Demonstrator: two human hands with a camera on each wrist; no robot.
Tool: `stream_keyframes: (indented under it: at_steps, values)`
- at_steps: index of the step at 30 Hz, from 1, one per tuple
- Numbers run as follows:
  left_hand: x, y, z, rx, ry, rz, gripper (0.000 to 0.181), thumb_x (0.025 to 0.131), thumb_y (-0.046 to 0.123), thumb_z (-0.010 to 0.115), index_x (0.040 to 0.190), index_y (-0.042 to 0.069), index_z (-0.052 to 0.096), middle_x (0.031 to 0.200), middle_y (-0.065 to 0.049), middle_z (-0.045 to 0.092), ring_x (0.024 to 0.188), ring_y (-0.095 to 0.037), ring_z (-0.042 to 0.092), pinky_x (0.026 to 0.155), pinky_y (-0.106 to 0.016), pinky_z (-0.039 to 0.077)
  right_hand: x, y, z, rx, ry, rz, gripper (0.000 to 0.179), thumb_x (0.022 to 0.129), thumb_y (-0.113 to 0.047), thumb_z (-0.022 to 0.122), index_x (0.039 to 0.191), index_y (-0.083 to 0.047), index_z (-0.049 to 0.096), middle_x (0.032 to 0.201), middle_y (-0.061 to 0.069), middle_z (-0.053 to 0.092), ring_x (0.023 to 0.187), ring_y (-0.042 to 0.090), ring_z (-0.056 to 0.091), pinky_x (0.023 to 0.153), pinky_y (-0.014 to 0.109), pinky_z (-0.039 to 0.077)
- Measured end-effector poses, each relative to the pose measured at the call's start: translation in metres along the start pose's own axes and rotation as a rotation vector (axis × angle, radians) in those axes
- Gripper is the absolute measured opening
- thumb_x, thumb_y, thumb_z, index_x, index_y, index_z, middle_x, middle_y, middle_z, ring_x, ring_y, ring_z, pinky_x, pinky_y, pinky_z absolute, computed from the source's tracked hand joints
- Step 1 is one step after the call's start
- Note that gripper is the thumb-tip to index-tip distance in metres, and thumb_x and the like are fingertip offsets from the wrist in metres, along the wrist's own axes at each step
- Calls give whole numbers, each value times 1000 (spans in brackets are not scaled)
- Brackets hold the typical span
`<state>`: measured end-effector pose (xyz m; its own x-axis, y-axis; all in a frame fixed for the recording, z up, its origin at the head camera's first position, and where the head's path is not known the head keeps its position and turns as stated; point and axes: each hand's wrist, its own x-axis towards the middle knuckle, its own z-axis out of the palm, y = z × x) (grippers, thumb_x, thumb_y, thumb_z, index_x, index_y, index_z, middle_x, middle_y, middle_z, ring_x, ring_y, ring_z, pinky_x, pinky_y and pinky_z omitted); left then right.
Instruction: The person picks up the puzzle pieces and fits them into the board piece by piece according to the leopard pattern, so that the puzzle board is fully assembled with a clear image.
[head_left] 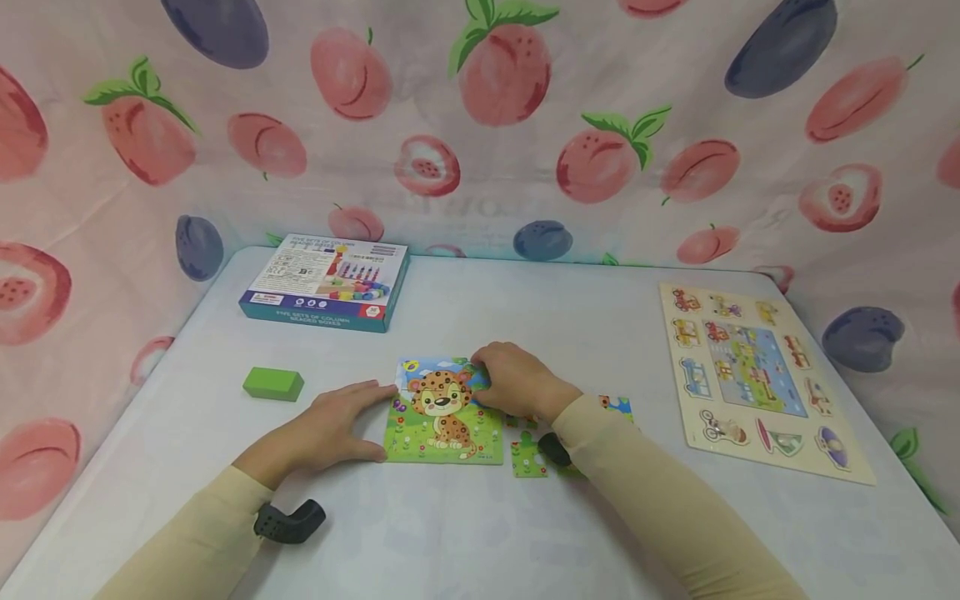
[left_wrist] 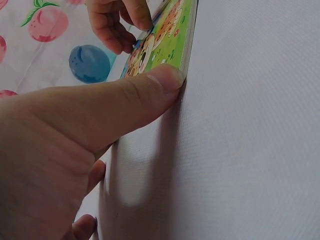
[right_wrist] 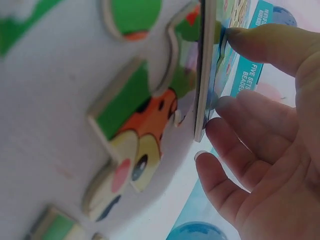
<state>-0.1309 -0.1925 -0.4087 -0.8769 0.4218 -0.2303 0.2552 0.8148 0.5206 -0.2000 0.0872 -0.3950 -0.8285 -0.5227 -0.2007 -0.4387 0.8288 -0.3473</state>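
A leopard jigsaw puzzle (head_left: 444, 425) lies flat in the middle of the table, its picture largely filled in. My left hand (head_left: 326, 429) has thumb and fingers spread along its left edge, the thumb touching the near left corner. At the far right corner, my right hand (head_left: 521, 379) pinches a blue puzzle piece (right_wrist: 216, 75) between thumb and fingertips, at the puzzle's surface; the hand hides most of it in the head view. Loose puzzle pieces (head_left: 529, 458) lie beside the puzzle, partly under my right forearm. One loose piece (right_wrist: 145, 130) shows orange, green and an eye.
A teal-edged box (head_left: 322, 283) lies at the back left. Nearer stands a green block (head_left: 273, 384). On the right is a wooden vehicle puzzle board (head_left: 757, 375). Fruit-print cloth (head_left: 495, 183) rises behind the table. Black wrist mounts (head_left: 288, 522) sit on my sleeves.
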Motion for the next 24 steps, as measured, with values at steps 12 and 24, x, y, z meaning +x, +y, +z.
stream_keyframes:
  at_steps: [12,24]
  values:
    - [0,0,0,1,-4,-3,83,78,31,87,149,11,48,152,-21,41,142,-43,33,111,-64,31,0,0,1,-4,-5,-9,50,92,-27,73,134,-3,59,127,8,62,115,23,56,102,37,47]
    - [-1,1,0,5,-1,-4,84,78,31,87,149,11,48,152,-21,42,142,-43,33,110,-64,32,0,-1,1,-10,-4,-9,49,93,-28,73,134,-4,60,127,7,62,115,22,57,103,37,46]
